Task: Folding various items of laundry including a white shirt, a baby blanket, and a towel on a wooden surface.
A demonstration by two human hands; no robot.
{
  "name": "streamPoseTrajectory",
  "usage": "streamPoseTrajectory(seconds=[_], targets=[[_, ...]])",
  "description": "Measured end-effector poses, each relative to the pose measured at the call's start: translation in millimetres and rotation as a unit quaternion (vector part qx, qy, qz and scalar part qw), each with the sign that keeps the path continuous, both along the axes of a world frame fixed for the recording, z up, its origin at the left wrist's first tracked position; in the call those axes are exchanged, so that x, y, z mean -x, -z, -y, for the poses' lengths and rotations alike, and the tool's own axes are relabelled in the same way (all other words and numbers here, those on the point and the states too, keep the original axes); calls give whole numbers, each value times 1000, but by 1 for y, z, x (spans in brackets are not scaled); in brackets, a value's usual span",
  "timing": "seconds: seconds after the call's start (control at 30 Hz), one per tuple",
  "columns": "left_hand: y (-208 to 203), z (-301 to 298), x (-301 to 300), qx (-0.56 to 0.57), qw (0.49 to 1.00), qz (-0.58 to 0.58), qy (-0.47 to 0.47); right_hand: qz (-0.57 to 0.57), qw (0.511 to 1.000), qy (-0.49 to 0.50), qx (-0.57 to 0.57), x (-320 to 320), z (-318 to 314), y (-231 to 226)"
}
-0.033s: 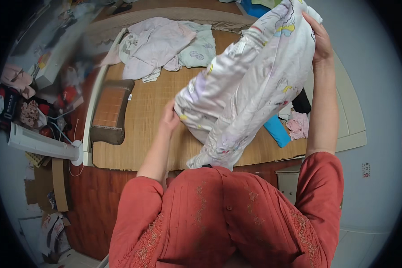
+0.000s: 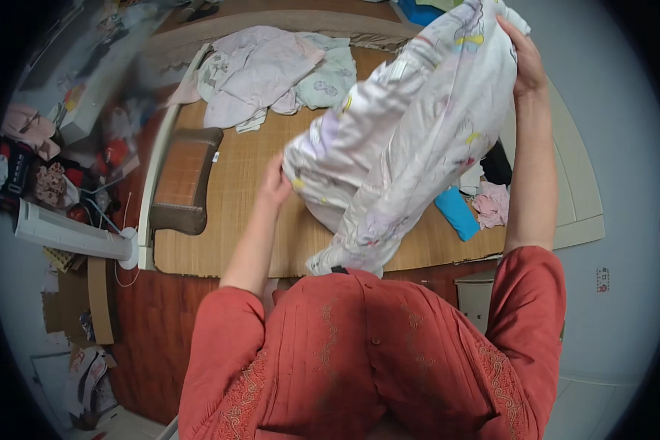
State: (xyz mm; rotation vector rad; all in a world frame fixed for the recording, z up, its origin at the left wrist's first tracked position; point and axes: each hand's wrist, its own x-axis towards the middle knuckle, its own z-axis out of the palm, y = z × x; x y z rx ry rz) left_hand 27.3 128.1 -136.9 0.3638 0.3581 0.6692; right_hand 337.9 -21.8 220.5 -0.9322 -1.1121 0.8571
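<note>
A white garment with a purple and yellow cartoon print [image 2: 447, 103] hangs stretched between my two hands above a bed. My left hand [image 2: 275, 185] grips its left edge, with the fingertips partly hidden by the cloth. Higher up at the far right, my right hand [image 2: 528, 62] holds the other end, thumb and fingers closed on the fabric. A small white tag [image 2: 397, 70] shows on the cloth. The lower end of the garment droops near my red shirt. Folds hide which kind of garment it is.
On the bed's woven mat [image 2: 249, 220] lie a brown pillow [image 2: 182, 182], a pile of pale pink clothes [image 2: 260, 73] and a light green cloth [image 2: 326, 81]. A blue folded item [image 2: 458, 213] and pink cloth [image 2: 491, 204] lie right. A white tower-shaped appliance [image 2: 73, 233] stands left.
My left hand has moved slightly left and up with its edge of the garment. The right hand still holds the upper end, nearly in the same place.
</note>
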Motion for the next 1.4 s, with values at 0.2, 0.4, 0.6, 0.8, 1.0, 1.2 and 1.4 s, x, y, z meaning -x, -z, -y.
streamPoseTrajectory(seconds=[0.2,0.4,0.6,0.8,1.0,1.2,1.4], targets=[[-167,-135,33,-206,950,13,-232,-9,971,219,-92,37,-26,-35],[-258,-145,107,-479,750,-99,-445,-62,958,255,-117,-122,6,-6],[-160,-32,148,-559,502,-419,-510,-111,991,71,28,-130,68,161],[105,67,209,-431,713,-551,-50,5,855,187,483,-124,124,405],[151,99,237,-349,577,-709,205,103,730,192,647,-17,116,462],[192,52,229,-317,554,-758,133,283,662,196,666,-19,155,561],[266,39,206,-255,557,-774,160,329,608,119,712,-1,192,600]])
